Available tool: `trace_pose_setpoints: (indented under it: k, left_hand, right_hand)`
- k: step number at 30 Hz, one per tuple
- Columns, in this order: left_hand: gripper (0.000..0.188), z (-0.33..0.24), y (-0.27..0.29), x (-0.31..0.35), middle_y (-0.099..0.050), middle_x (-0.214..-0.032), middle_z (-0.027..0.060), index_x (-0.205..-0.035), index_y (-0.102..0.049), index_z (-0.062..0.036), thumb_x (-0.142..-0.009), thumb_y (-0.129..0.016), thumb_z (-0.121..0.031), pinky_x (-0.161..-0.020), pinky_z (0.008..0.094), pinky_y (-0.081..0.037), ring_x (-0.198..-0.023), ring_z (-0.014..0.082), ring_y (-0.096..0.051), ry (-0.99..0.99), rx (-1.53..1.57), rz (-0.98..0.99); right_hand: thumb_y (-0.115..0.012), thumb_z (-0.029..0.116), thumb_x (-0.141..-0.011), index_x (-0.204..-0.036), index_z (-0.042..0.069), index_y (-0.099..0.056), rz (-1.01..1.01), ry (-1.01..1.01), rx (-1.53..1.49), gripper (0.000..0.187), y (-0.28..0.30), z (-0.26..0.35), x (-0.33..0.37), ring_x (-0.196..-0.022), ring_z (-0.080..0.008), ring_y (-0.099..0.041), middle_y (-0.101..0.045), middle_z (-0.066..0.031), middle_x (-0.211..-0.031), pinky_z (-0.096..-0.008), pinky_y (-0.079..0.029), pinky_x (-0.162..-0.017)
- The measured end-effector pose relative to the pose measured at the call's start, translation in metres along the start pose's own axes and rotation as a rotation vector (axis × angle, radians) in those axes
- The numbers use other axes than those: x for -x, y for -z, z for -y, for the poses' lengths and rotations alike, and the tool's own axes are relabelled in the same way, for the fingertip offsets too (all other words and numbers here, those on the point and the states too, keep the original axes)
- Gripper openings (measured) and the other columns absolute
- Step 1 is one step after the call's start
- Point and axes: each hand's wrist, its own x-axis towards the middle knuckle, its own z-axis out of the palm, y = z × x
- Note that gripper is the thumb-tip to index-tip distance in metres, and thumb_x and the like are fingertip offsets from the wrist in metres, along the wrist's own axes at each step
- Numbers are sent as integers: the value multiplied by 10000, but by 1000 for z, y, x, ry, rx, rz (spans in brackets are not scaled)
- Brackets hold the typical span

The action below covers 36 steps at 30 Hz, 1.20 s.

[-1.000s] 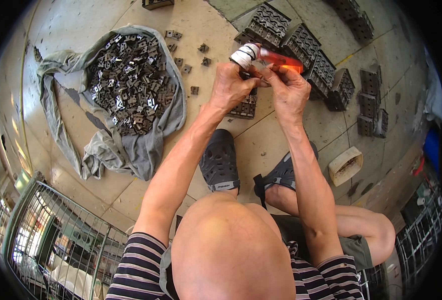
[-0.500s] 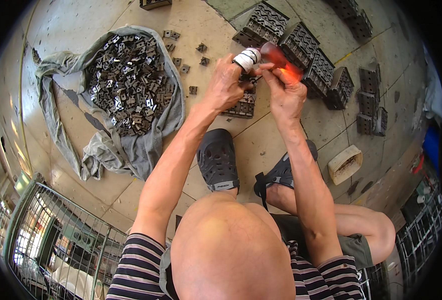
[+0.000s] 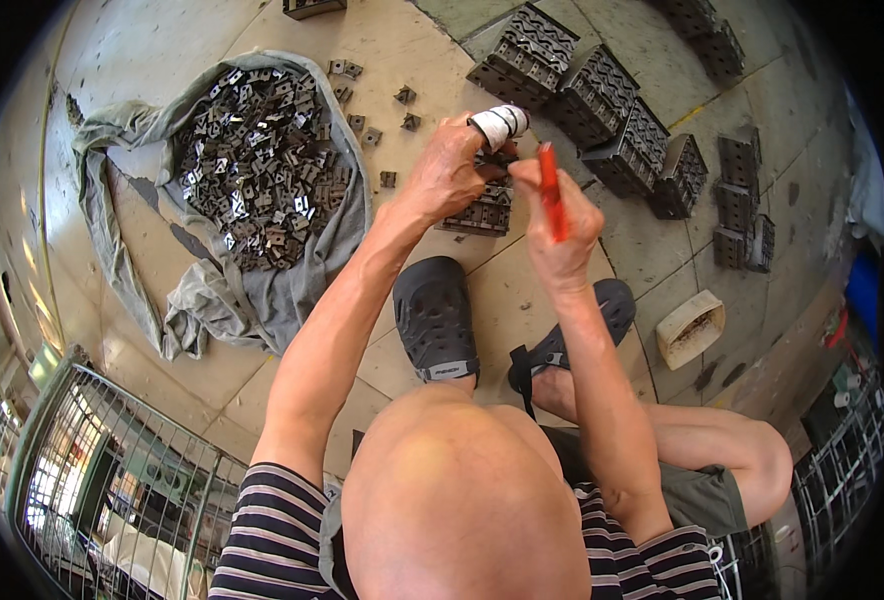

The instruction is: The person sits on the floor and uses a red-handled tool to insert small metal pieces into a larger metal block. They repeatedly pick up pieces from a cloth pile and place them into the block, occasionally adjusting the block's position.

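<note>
Red tool now upright, half-hidden.

Left hand hides the stack partly

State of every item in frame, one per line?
left hand: closed around a white wrapped roll
right hand: grip shut on a red tool, held upright
grey cloth: spread on the floor, heaped with small metal pieces
stacked metal blocks: lined up on the floor
cream tub: tipped on its side
</note>
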Motion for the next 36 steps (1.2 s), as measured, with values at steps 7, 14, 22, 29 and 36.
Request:
trace_pose_setpoints:
  k: [7,14,22,29,36]
  left_hand:
    - [345,-1,2,8,-703,-974,153,-1010,-828,-116,-679,-894,-47,-951,445,-445,-1007,348,-619,52,4,51]
    - [472,-6,0,8,-747,-968,109,-1118,-761,-82,-676,-924,-58,-928,467,-505,-978,334,-680,24,-175,26]
    - [636,-8,7,13,-758,-1110,162,-1311,-672,-51,-708,-839,64,-881,449,-582,-1078,337,-697,107,126,0]
    - [597,-1,-9,8,-713,-1162,171,-1294,-689,-48,-740,-908,-84,-972,446,-552,-1121,358,-664,147,-31,-233]
    - [602,-1,-17,7,-730,-1172,139,-1315,-676,-32,-754,-893,-58,-930,373,-572,-1063,277,-700,167,-91,-280]
  right_hand:
    - [-683,-18,-992,-1052,-35,-772,187,-341,-132,109,12,-6,-24,-873,-146,-753,-788,-69,-950,-309,-626,-839]
    - [-669,-14,-1007,-1050,-48,-766,236,-413,-193,111,10,-16,-27,-909,-162,-755,-772,-70,-960,-336,-649,-874]
    - [-760,26,-920,-1008,2,-794,219,-293,-188,98,12,-16,-28,-808,-165,-782,-809,-103,-888,-294,-597,-740]
    - [-760,-4,-919,-1029,-23,-781,253,-255,-154,114,14,-11,-26,-829,-137,-752,-805,-66,-944,-283,-595,-773]
    - [-784,33,-893,-1004,6,-791,283,-156,-148,114,10,-21,-25,-739,-171,-730,-766,-131,-846,-308,-557,-692]
